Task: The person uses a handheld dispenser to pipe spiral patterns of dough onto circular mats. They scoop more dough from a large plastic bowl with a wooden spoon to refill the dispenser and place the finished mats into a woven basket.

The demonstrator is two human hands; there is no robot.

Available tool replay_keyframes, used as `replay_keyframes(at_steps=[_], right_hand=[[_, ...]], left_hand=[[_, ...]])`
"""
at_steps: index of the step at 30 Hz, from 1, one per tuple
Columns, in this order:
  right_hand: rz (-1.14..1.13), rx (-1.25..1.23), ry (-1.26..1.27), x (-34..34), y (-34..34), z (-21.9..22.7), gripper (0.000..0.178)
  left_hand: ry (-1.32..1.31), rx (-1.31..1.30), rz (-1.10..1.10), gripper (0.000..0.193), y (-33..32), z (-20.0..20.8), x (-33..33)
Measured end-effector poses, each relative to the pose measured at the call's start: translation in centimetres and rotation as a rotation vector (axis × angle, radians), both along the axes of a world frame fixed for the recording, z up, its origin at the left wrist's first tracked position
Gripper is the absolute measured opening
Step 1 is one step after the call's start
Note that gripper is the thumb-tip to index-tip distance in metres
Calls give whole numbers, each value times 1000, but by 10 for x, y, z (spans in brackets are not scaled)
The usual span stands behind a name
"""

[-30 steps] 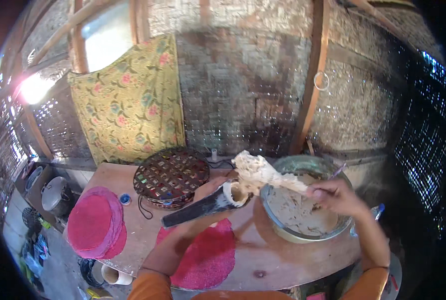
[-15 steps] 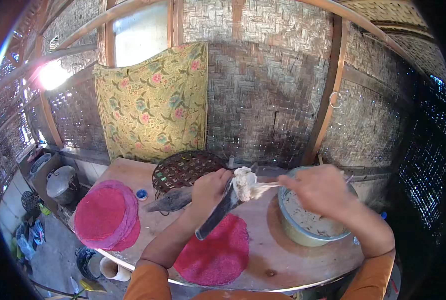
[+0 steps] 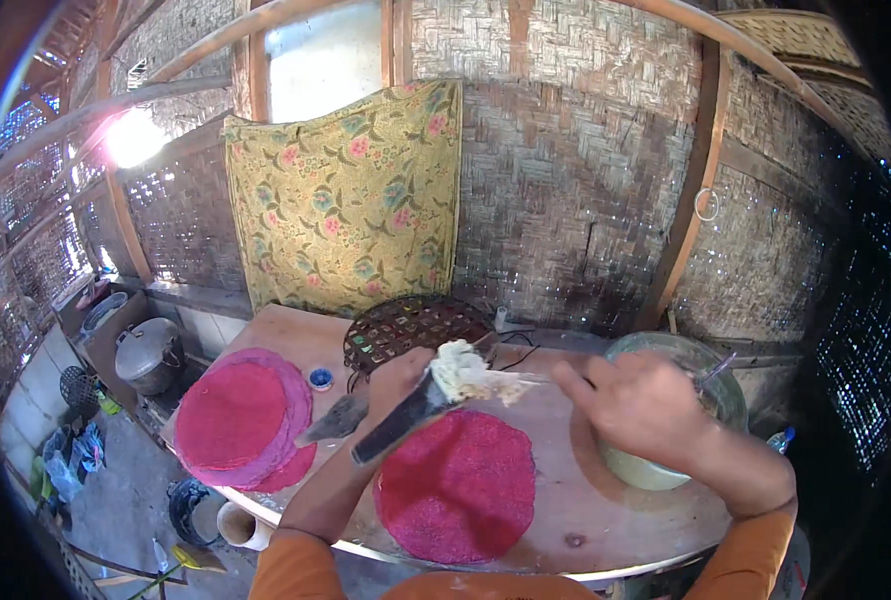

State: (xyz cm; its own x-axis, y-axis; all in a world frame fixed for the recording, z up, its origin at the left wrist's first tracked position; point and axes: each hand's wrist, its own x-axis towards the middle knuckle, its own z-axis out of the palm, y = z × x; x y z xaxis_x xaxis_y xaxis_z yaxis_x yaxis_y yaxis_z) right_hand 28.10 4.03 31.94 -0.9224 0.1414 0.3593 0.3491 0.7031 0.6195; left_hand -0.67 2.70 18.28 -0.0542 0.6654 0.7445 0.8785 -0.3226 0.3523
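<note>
My left hand (image 3: 398,385) is closed around a long dark flat tool (image 3: 396,428), held tilted over the table, with a lump of pale sticky paste (image 3: 461,370) at its upper end. Level with the paste, my right hand (image 3: 651,405) is closed, its thumb side toward the lump. A thin pale line runs between the two; whether it is a stick or a strand of paste is unclear. Beneath the tool lies a round, rough pink sheet (image 3: 466,500). Behind my right hand stands a large bowl (image 3: 641,472), its contents mostly hidden.
A stack of round pink sheets (image 3: 231,415) lies at the table's left, beside a small blue-rimmed cup (image 3: 321,379). A dark woven basket (image 3: 421,330) sits at the back. Pots (image 3: 149,357) and buckets stand left of the table. A flowered cloth (image 3: 351,200) hangs on the woven wall.
My right hand and the bowl's surroundings sit slightly differently as the whole view has shifted. The paste has stretched out toward my right hand, and the tool lies at a flatter tilt.
</note>
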Motion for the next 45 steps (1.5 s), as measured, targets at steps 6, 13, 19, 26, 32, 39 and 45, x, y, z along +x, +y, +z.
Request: replay_keyframes(at_steps=[6,13,19,26,32,39,45], right_hand=[[91,-15,-76,-45,-1,-45,35],[67,-7,40,-35,-26,-6,32],[79,-68,-70,-78,-34,-30,30],[-23,-45,88,-56,-42,-44,33],[-103,50,112,-66,-48,-35,34],[-160,189,101,-85,-54,-48,34],[35,-41,146,-93,-43,-42,34]], left_hand=[[102,-71,6,40,-12,-5,-10],[119,-89,167,30,-30,-17,-67],[221,-86,118,40,-35,-9,-48],[88,-21,123,35,-47,-21,-81],[295,31,275,19,-19,-29,-95],[-88,52,18,40,-18,-18,-79],[146,-14,194,28,-37,1,-67]])
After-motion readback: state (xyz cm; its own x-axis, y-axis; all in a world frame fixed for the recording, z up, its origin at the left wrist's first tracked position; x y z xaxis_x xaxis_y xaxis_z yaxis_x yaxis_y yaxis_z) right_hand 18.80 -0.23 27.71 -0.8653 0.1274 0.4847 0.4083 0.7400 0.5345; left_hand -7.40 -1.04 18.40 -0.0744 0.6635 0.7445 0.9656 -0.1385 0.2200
